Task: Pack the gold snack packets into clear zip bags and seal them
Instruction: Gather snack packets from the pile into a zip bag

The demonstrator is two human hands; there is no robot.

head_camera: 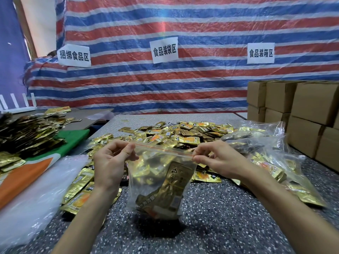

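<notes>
A clear zip bag (146,180) with a red zip strip hangs upright just above the speckled table (229,217), filled with several gold snack packets. My left hand (110,162) pinches the strip's left end between thumb and fingers. My right hand (212,158) pinches the strip's right end. A wide pile of loose gold snack packets (183,134) lies on the table behind the bag. More gold packets (78,187) lie under my left wrist.
A stack of empty clear bags (36,189) lies at the left on an orange and green cloth (36,167). Filled clear bags (266,143) sit at the right. Cardboard boxes (302,116) are stacked at the far right. Another heap of packets (27,132) is at far left.
</notes>
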